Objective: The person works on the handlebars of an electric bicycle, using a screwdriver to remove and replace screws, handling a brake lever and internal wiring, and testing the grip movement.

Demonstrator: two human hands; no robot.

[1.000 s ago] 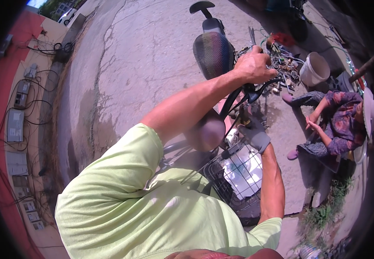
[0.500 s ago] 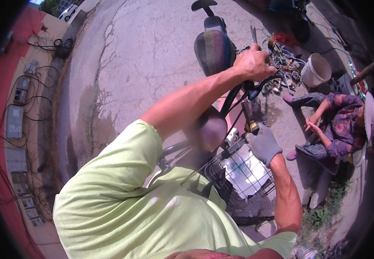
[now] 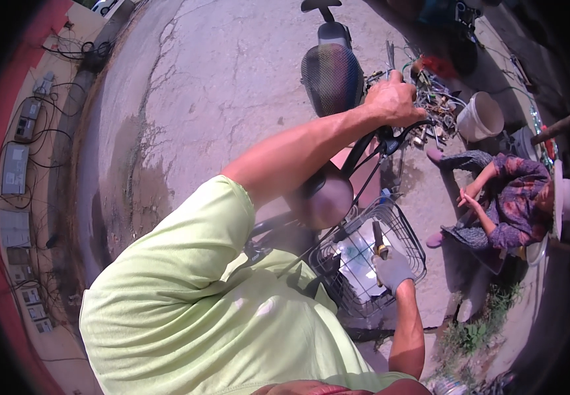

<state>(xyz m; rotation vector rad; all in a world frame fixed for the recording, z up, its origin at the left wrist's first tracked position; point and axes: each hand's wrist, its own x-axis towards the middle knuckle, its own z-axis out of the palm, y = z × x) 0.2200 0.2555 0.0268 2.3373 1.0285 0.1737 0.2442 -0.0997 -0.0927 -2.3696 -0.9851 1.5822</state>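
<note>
My bare left hand (image 3: 393,102) reaches across and is closed at the handlebar (image 3: 385,135), beside a black brake lever (image 3: 411,128); the hand hides the grip. My right hand (image 3: 392,268), in a grey glove, is closed around a hand tool (image 3: 379,240) with a dark, long head and yellow on its handle. Its exact kind is unclear. The tool is over a black wire basket (image 3: 416,247) at the front of the bike. Inside the basket lies white sheet material (image 3: 357,263).
Beyond the handlebar is the bike's mesh-covered seat (image 3: 331,79). Metal tools and parts (image 3: 436,99) lie heaped on the ground near a white bucket (image 3: 480,117). A person (image 3: 515,197) in a wide hat sits at the right. Meter boxes (image 3: 15,168) with cables line the left wall.
My right hand has moved back toward me with the tool, from beyond the basket to over it. My left hand stays at the handlebar.
</note>
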